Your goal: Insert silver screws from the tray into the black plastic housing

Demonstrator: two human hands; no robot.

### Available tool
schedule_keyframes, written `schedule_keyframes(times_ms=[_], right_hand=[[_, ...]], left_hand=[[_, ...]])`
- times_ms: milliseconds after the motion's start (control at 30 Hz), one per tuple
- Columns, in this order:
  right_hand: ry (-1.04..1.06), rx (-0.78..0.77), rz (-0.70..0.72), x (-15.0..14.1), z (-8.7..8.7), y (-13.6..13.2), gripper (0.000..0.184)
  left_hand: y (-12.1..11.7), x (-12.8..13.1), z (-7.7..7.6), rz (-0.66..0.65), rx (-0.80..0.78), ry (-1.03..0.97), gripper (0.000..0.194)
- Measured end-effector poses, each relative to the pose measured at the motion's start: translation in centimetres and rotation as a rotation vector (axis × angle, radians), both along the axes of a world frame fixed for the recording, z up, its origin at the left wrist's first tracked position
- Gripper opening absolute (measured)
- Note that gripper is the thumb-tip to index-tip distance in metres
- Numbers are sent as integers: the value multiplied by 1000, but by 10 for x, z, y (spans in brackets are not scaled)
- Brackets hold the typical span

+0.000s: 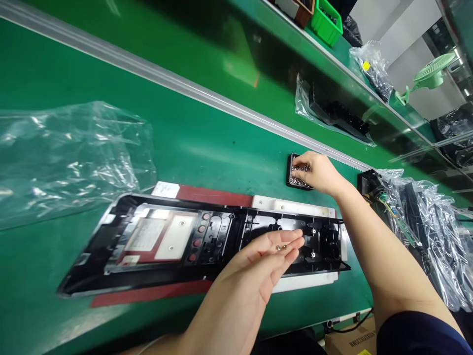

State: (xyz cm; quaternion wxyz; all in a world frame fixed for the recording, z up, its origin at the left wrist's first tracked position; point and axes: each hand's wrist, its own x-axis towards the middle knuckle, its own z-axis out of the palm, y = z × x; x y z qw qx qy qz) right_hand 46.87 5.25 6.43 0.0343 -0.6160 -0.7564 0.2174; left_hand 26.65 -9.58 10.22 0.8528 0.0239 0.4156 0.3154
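Note:
A long black plastic panel [177, 241] lies face down on a red and white fixture [295, 204] on the green bench. My left hand [264, 264] hovers over the panel's right part, palm up and fingers stretched out, with a few small screws [281, 247] resting on the fingers. My right hand [318, 172] reaches to a small black tray of screws [295, 181] just beyond the fixture, fingertips pinched down among the screws.
A crumpled clear plastic bag [66, 158] lies at the left. Bagged black parts [432, 222] sit at the right, another bagged part [332, 113] on the conveyor behind a metal rail [185, 84]. A green bin [327, 19] and a green fan [430, 74] stand farther back.

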Motion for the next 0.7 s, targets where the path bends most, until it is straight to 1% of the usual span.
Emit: schedule_keyframes(times_ms=[33,100,133,200,267,300,333,400,467,500,567,700], right_hand=[[-39,11,19,2,-1,-1,24],[-110,57,4,6,-1,-5,22],[-100,102,-4,7,1,-8,20],[43,234,36,6,9,-21,20],[273,361,163,0,24,-42,19],[357,379,222,-5,32,-56,16],[416,366,263,-11,41,-71,11],[508,279,272,-24,55,-103,7],[529,212,257,-34,62,-132,11],[536,189,246,-38,62,-143,13],[531,192,202,-44,57,-161,16],[496,267,110,-47,42,-179,15]], left_hand=[[0,0,0,-12,14,4,20],[1,1,-1,-24,37,-16,20],[2,2,-2,-25,37,-32,20],[3,2,-4,-16,16,-63,20],[3,2,-7,18,7,-107,21],[2,2,-8,37,9,-133,23],[2,1,-10,55,10,-158,24],[0,1,-13,77,-9,-203,27],[-4,1,-16,84,-38,-221,29],[-5,1,-16,87,-43,-228,30],[-8,1,-15,87,-35,-223,31],[-10,0,-7,69,-35,-125,27]])
